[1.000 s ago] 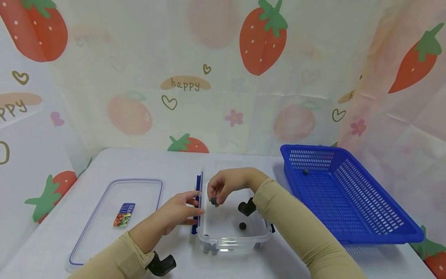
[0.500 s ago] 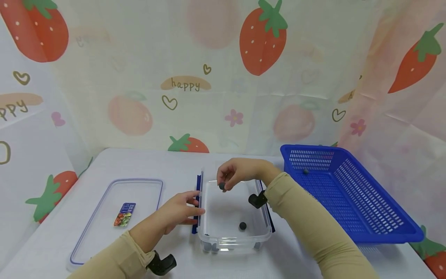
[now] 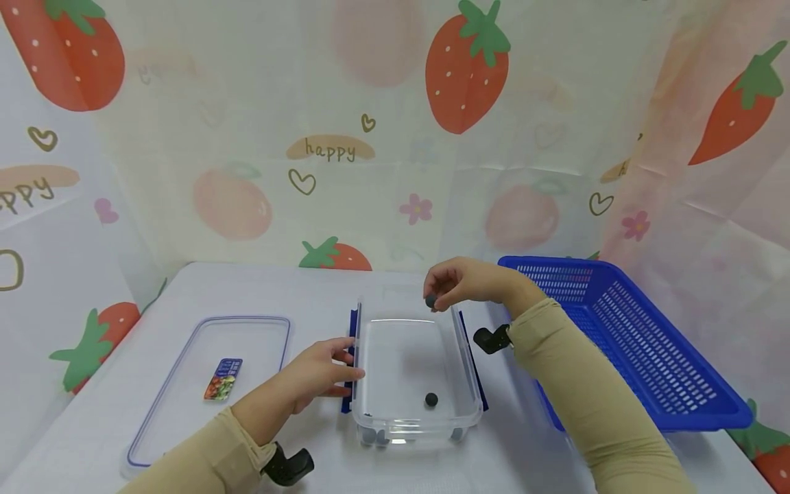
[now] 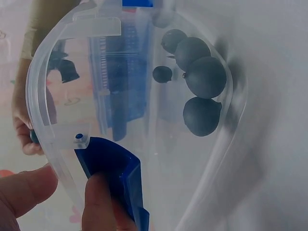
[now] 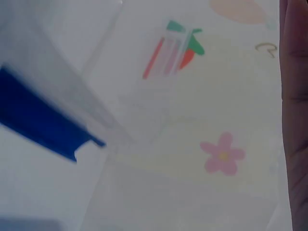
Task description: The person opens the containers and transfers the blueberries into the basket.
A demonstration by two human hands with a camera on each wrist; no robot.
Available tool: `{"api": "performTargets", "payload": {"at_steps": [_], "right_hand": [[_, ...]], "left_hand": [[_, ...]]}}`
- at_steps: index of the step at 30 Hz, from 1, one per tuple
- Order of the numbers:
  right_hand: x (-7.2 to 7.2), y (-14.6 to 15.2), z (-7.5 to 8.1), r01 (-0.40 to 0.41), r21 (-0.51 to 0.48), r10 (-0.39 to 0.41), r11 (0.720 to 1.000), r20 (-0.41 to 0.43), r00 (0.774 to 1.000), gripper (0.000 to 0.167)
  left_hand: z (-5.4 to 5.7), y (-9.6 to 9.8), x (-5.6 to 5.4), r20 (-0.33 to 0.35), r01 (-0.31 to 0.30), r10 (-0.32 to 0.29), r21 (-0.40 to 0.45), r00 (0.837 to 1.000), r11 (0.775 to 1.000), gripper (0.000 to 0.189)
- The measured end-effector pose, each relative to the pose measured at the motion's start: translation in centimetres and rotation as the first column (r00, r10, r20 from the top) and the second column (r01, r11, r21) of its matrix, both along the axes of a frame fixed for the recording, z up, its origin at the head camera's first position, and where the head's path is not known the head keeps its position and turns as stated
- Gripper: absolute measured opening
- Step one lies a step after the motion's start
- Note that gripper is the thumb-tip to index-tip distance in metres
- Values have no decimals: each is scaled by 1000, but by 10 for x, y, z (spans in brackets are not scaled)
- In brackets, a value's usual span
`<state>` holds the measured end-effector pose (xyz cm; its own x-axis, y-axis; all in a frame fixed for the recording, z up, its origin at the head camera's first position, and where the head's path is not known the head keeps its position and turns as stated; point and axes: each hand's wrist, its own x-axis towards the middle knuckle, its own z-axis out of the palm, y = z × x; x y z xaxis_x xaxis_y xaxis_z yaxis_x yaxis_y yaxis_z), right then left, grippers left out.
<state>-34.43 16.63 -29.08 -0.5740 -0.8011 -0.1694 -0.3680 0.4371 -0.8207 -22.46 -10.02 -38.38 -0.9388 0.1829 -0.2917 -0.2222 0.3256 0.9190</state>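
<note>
My right hand [image 3: 472,281] pinches a small dark round ball [image 3: 430,301], blueberry-like, above the far right corner of a clear plastic box [image 3: 404,422]. My left hand [image 3: 317,374] holds the box's left side, thumb at the rim and fingers against the blue latch [image 4: 118,168]. Inside the box another dark ball [image 3: 431,399] lies near the front, and several more [image 4: 206,77] show through the wall in the left wrist view. Only an edge of the right hand [image 5: 294,115] appears in the right wrist view; its ball is out of sight there.
A large blue perforated basket [image 3: 648,357] stands to the right, partly behind the right arm. On the left lies a clear lid [image 3: 179,412] with a blue seal and a small fruit-picture label [image 3: 223,379]. A strawberry-print curtain [image 3: 395,171] encloses the white table [image 3: 321,295].
My right hand has lifted the pinched ball from low in the box's left part and carried it up and rightward to above the far right corner. The left hand stays put.
</note>
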Motion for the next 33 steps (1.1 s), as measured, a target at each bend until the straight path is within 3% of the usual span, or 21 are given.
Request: {"api": "performTargets", "payload": {"at_steps": [7,14,21,33], "right_hand": [[2,37,7,100,10,-99,995,-49,994,19],[6,81,14,242,17,-239,970,-119,964,22],[7,120,9,364,-14,-363,931,-145,921,28],[8,162,-6,446,-90,-455,890,-148,878,29]], "left_hand": [[2,0,2,13,-6,6,0,1000,1000,64],[3,0,4,10,-7,7,1,1000,1000,65],[3,0,4,8,-7,7,3,1000,1000,65],[0,0,1,5,-6,6,2,1000,1000,66]]}}
